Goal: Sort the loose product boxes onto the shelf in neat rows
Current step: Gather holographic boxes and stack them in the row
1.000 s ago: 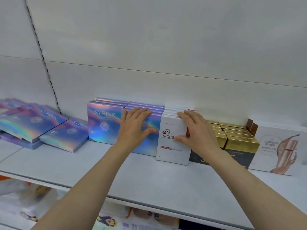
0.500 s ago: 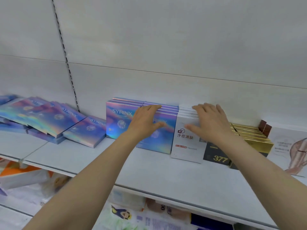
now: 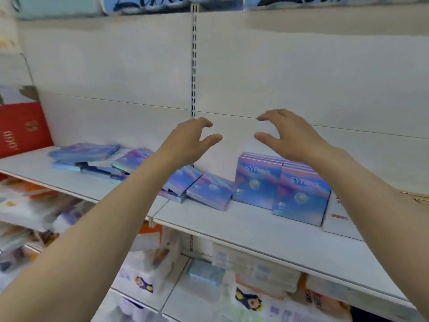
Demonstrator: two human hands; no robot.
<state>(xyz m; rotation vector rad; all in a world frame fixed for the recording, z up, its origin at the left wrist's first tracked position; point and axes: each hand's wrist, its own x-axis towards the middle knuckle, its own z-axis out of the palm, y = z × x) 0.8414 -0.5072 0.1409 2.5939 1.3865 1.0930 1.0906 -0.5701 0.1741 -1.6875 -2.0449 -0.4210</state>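
Observation:
Two rows of upright holographic SYRINX boxes [image 3: 299, 196] stand on the white shelf [image 3: 267, 231]. Left of them, loose SYRINX boxes [image 3: 210, 191] lie tilted and flat, and a further untidy pile of the same boxes [image 3: 92, 159] lies at the shelf's left part. My left hand [image 3: 189, 140] hovers in the air above the loose boxes, fingers curled apart, holding nothing. My right hand [image 3: 287, 135] hovers above the upright rows, also empty with fingers spread. A white box [image 3: 336, 217] stands right of the rows, partly hidden by my right forearm.
A red box [image 3: 21, 129] stands at the far left of the shelf. A slotted upright rail [image 3: 193, 66] runs down the back panel. The lower shelf [image 3: 209, 275] holds blurred packaged goods. Gold boxes [image 3: 417, 197] peek out at the right edge.
Both hands have lifted off the upright boxes and now hover in the air. The view has swung left, so the loose pile is nearer the middle.

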